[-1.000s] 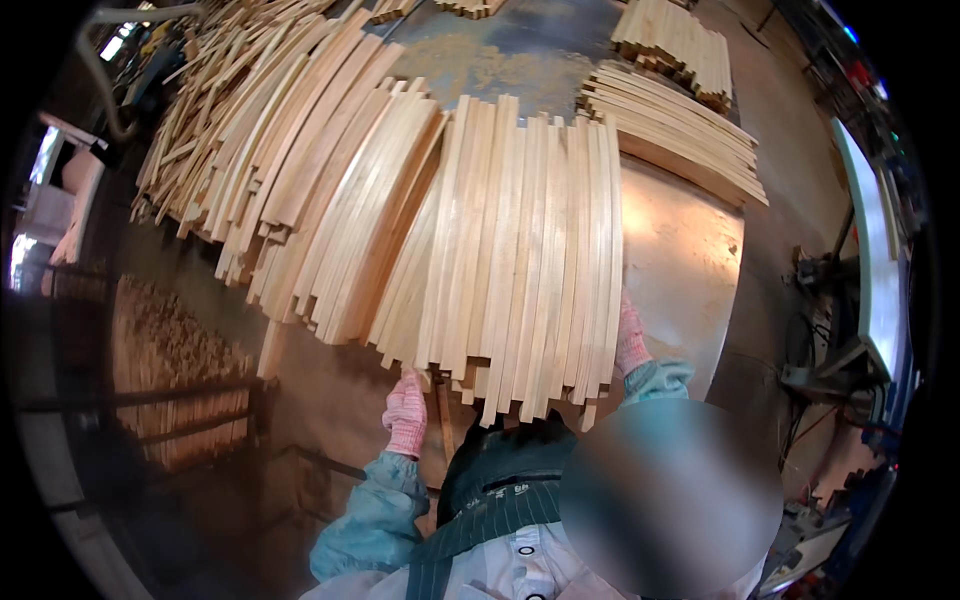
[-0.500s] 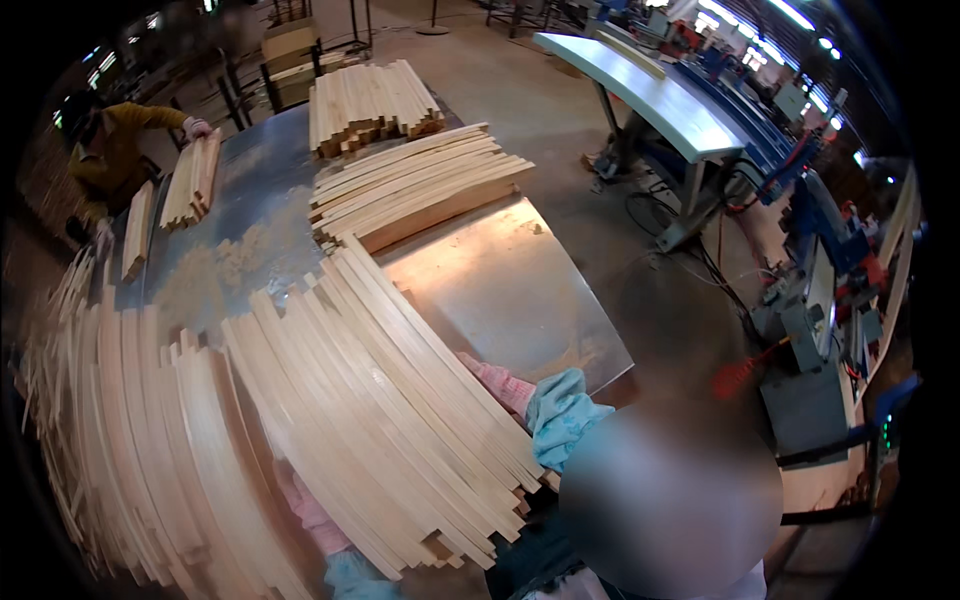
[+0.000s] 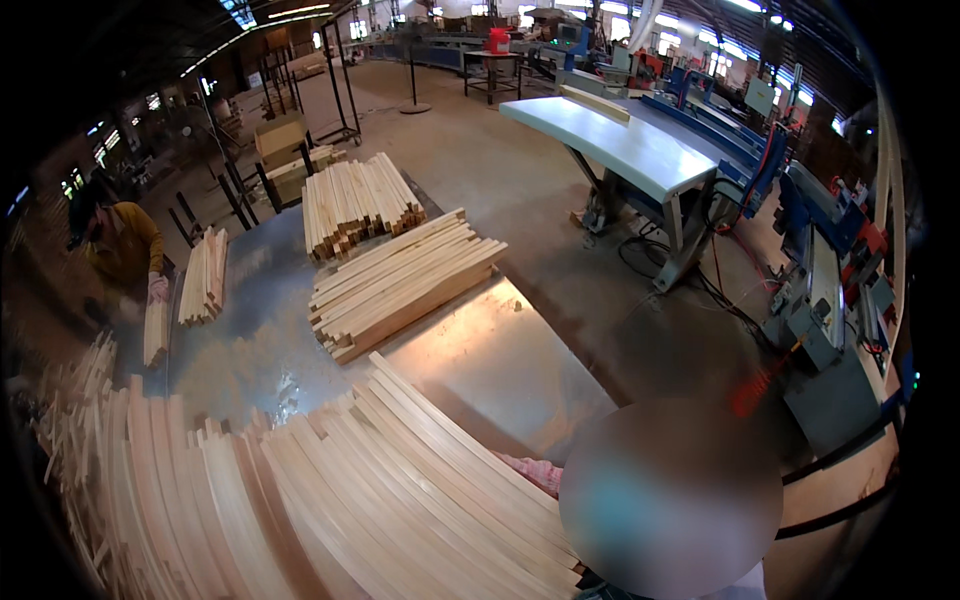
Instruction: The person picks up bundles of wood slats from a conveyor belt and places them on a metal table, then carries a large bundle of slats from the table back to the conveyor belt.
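A wide bundle of pale wooden strips (image 3: 400,490) lies in front of me, its strips side by side. My right hand (image 3: 535,471), in a pink glove, is against the bundle's right side. Its fingers are hidden by the wood and a blurred round patch covers the wrist and sleeve, so its grip does not show. My left hand is out of sight. More long strips (image 3: 160,480) lie to the left of the bundle, alongside it.
Beyond the bundle, a metal table (image 3: 480,350) with sawdust carries two stacks of strips, one crosswise (image 3: 400,280) and one farther off (image 3: 360,205). At the far left a co-worker (image 3: 125,245) handles short wood pieces. A white-topped workbench (image 3: 620,145) and machines stand right.
The view has tilted up, so everything sits lower in the picture. My left hand, before at the bundle's left side, has left view. The co-worker's gloved hand has moved to a nearer wood piece.
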Motion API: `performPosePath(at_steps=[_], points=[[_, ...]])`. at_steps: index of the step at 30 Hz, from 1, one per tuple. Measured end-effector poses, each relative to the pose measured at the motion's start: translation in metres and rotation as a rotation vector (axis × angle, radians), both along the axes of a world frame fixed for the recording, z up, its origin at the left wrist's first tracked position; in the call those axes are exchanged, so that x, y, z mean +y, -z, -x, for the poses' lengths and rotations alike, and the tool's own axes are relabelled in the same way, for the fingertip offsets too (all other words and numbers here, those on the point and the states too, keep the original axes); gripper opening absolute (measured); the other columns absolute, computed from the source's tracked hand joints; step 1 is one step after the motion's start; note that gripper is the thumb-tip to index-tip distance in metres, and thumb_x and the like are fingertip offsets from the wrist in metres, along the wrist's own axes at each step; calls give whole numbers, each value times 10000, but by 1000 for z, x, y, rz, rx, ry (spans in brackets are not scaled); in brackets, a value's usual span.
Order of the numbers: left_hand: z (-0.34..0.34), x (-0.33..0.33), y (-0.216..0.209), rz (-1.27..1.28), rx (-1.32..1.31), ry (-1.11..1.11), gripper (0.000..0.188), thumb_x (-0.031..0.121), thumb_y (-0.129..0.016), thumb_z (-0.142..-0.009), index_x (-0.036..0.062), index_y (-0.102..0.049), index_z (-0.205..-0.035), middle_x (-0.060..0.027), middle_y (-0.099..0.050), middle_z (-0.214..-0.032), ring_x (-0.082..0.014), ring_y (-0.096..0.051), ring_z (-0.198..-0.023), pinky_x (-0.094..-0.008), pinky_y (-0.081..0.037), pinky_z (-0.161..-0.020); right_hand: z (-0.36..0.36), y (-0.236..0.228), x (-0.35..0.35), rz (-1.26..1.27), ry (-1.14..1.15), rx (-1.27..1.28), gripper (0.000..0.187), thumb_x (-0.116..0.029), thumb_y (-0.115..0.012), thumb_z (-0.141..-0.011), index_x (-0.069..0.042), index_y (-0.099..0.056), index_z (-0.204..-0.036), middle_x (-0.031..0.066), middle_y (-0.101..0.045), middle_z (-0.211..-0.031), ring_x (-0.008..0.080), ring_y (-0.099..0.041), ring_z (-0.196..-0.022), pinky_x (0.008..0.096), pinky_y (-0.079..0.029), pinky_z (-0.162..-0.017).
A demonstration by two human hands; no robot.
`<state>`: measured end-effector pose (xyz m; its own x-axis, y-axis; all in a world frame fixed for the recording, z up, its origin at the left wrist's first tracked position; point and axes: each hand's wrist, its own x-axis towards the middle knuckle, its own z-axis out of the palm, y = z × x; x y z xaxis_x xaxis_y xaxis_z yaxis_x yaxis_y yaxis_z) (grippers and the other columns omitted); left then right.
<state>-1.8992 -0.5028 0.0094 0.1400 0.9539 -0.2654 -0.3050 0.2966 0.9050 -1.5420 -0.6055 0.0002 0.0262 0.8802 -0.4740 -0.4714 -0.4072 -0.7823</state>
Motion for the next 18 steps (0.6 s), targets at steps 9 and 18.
performPosePath(at_steps=[9,18], points=[[-149,-51,-49,-86,-209,212,464,368,-350,-1019,45,-424,-1344,-133,-519,-1320,-274,-555,-1149,-394,-506,-936,-152,-42,-76,-556,60,-258,609,-478,-407,-997,-153,-296,-1500,52,-374,-1494,170,-348,-1359,344,-281,-1118],[-430,-96,-89,-118,-367,537,474,396,-326,-1022,51,-450,-1322,-124,-533,-1303,-280,-562,-1139,-403,-509,-930,-410,-99,-203,-746,292,-362,610,-414,-450,-998,-149,-255,-1511,30,-381,-1472,151,-383,-1297,337,-343,-1068]])
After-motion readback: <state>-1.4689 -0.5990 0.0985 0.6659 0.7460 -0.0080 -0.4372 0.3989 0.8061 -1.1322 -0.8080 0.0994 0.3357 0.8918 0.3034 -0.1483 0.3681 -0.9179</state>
